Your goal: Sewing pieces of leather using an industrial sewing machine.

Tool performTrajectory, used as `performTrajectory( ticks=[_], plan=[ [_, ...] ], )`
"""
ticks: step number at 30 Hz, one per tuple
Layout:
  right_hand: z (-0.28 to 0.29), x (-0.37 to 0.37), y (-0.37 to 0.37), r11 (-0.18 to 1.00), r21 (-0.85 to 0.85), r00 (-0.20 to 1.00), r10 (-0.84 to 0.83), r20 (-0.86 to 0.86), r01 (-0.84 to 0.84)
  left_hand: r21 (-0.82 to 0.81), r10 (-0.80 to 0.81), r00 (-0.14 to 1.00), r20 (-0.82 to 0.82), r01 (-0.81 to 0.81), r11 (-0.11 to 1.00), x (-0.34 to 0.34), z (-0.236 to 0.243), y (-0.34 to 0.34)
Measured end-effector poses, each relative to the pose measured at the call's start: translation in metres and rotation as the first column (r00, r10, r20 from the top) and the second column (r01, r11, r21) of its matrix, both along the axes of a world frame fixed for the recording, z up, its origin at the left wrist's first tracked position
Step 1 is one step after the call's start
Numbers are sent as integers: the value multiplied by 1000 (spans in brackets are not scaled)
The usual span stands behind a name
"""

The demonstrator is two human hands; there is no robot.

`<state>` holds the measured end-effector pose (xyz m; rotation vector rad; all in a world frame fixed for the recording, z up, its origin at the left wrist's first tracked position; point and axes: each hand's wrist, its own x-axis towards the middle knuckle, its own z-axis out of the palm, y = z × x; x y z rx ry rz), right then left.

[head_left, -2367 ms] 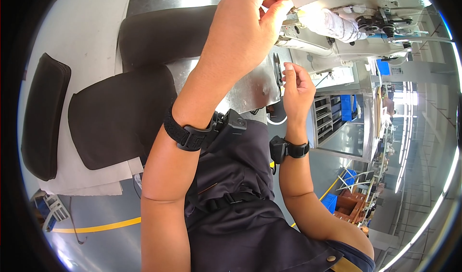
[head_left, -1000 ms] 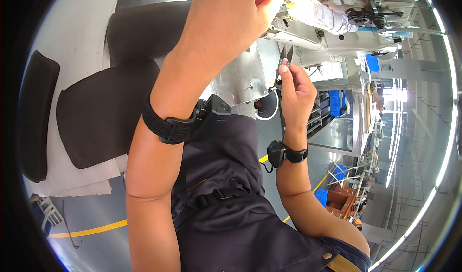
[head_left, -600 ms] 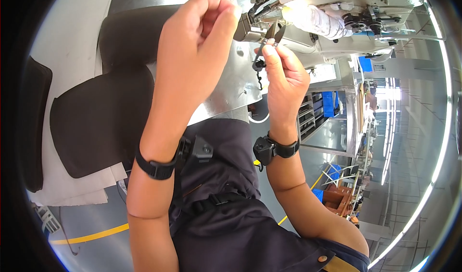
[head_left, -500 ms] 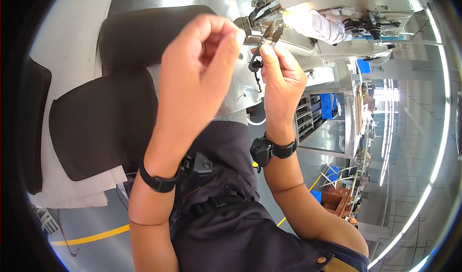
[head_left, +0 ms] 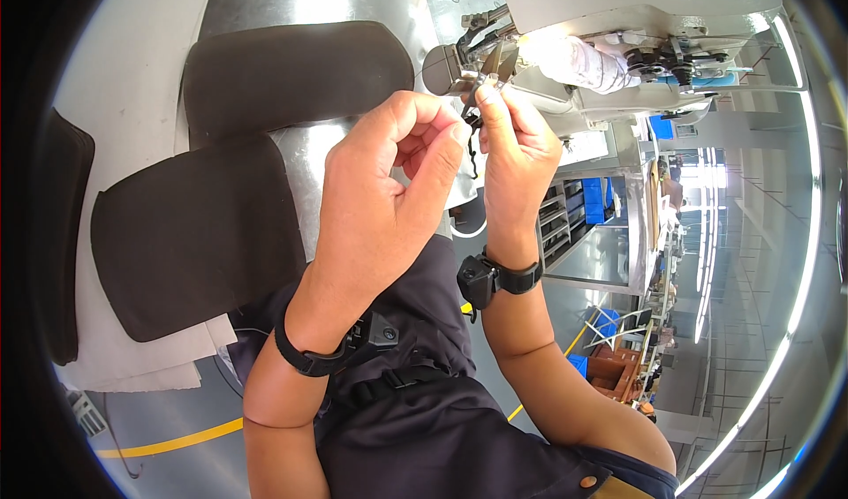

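Observation:
My right hand [head_left: 518, 150] grips a small pair of thread snips [head_left: 495, 61] between thumb and fingers. The dark blades point away from me and stand apart. A short black cord [head_left: 473, 153] dangles below the snips. Close beside it on the left, my left hand [head_left: 382, 185] is closed in a pinch, its thumb tip against the index finger. Whatever it may hold is too small to see. Beyond both hands is the metal arm of a sewing machine [head_left: 449, 68]. Two dark padded fabric pieces, a far one [head_left: 283, 71] and a near one [head_left: 190, 230], lie left of my left hand.
The white sewing machine body [head_left: 618, 4] fills the upper right, with a lit lamp and a plastic-wrapped part [head_left: 587, 64]. Another dark piece [head_left: 66, 234] lies at the far left. Shelving with blue bins [head_left: 597, 200] stands off to the right.
My left hand has moved down toward me and a little right, so its fingertips are now beside the lower end of the snips. My right hand has stayed nearly in place, still gripping them.

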<state>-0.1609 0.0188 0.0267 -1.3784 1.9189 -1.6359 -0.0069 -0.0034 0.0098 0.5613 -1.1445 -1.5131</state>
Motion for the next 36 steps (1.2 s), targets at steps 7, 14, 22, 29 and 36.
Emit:
performTrajectory(
  ticks=[7,14,22,29,36],
  plan=[
    [-4,6,-2,998,-67,998,-14,-62,10,7,-38,999,-22,38,999,-2,-1,2],
    [-15,18,-11,985,-169,998,-33,-56,23,-3,-67,997,24,67,998,-2,-3,3],
    [-15,21,-10,990,-137,999,-4,47,11,-22,-62,998,30,63,998,-2,-3,4],
    [-19,16,-11,990,-141,998,-33,-62,24,-9,-73,997,40,74,997,0,-3,4],
    [-18,23,-8,987,-157,1000,-21,7,22,-5,-74,997,30,75,997,0,-4,3]
  ],
)
